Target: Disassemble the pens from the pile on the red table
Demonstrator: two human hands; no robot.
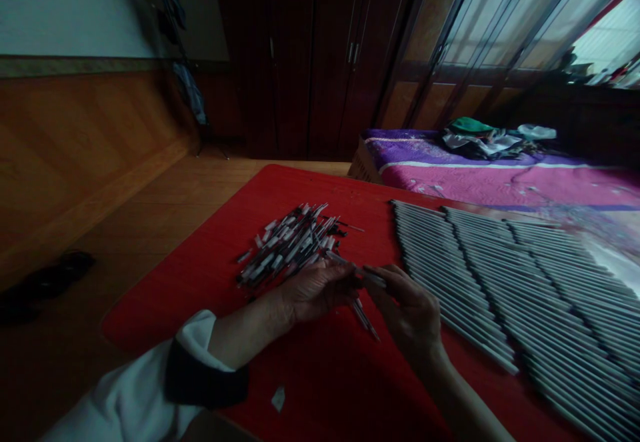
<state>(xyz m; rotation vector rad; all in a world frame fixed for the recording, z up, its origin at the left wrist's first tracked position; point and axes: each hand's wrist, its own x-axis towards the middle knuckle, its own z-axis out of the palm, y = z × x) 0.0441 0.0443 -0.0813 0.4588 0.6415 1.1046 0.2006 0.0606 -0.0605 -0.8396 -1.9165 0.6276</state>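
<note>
In front of me my left hand [325, 289] is closed around a slim, pale, pen-like stick [340, 257], whose end sticks out past the fingers. My right hand [407, 302] pinches a short clear piece of what looks like a pen barrel [375, 278]. The fingertips of both hands nearly meet, and whether the two parts are joined I cannot tell. A few thin sticks [367, 322] show below the hands, partly hidden by the left one. Just beyond my left hand lies a loose pile of black and pale pen-like sticks [285, 245].
Several neat rows of long grey sticks with dark ends [455, 282] cover the right of the red table [200, 295]. A small pale scrap [279, 399] lies near its front edge. Behind stands a bed [450, 175] with clothes [480, 137] on it. Dark shoes [50, 279] are on the floor at left.
</note>
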